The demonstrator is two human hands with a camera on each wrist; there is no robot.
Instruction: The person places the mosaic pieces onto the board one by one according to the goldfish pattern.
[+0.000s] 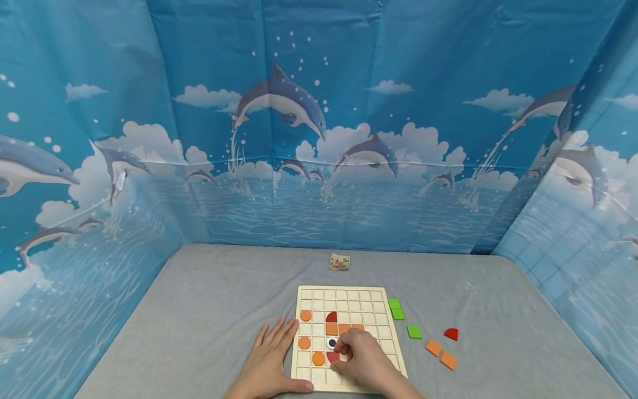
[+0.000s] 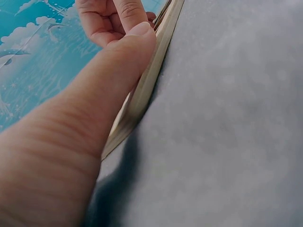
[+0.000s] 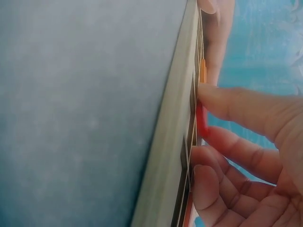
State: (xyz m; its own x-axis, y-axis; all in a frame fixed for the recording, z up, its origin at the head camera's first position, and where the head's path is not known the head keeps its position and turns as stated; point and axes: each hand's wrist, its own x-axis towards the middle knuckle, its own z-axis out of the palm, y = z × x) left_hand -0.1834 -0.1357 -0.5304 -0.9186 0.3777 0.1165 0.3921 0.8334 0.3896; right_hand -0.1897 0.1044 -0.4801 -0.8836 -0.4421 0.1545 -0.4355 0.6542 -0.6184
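A cream wooden grid board [image 1: 371,307] lies on the grey cloth. Along its left side rests my left hand [image 1: 269,357], fingers straight and the thumb at the near left corner. Over the board's lower part, my right hand [image 1: 366,357] pinches a red quarter-circle tile [image 3: 202,120] between thumb and index finger, at a cell just below the black-and-white eye tile [image 1: 331,343]. Another red quarter-circle tile [image 1: 331,317] sits above a row of orange square tiles [image 1: 331,329], which the right hand partly covers. Several orange round tiles [image 1: 305,315] are in the left columns.
Right of the board lie green tiles [image 1: 414,332], a loose red quarter-circle tile [image 1: 451,334] and two orange square tiles [image 1: 433,348]. A small patterned card [image 1: 339,262] lies beyond the far edge. A dolphin-printed blue curtain [image 1: 299,210] surrounds the grey surface.
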